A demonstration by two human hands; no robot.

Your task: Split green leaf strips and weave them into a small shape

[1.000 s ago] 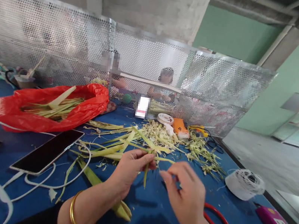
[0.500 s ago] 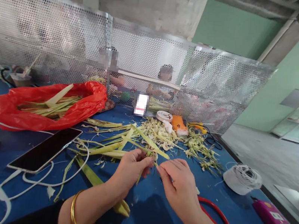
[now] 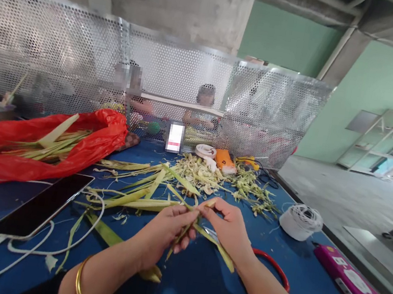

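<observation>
Over the blue table, my left hand (image 3: 169,227) and my right hand (image 3: 226,226) meet at their fingertips. My left fingers are closed around a small bunch of thin greenish plant stems (image 3: 179,238) that points down. With thumb and index finger, my right hand pinches a pale leaf strip (image 3: 210,203) against the top of the bunch. A yellow-green leaf strip (image 3: 222,255) slants down from between the hands to below my right palm. Scissors with red handles (image 3: 276,266) lie partly hidden beneath my right hand and wrist. Loose long leaf strips (image 3: 135,202) spread left of my fingers.
A red plastic bag (image 3: 44,167) of leaf strips, a dark tablet (image 3: 41,207) and white cables lie left. Plant scraps (image 3: 199,175) are piled behind. A white string spool (image 3: 300,222) and purple device (image 3: 344,274) stand right. Two people sit beyond the perforated metal screen (image 3: 179,69).
The view has turned slightly right. My right hand has come up against my left fingertips, now pinching a pale strip there. The slanting yellow-green strip now shows below the hands.
</observation>
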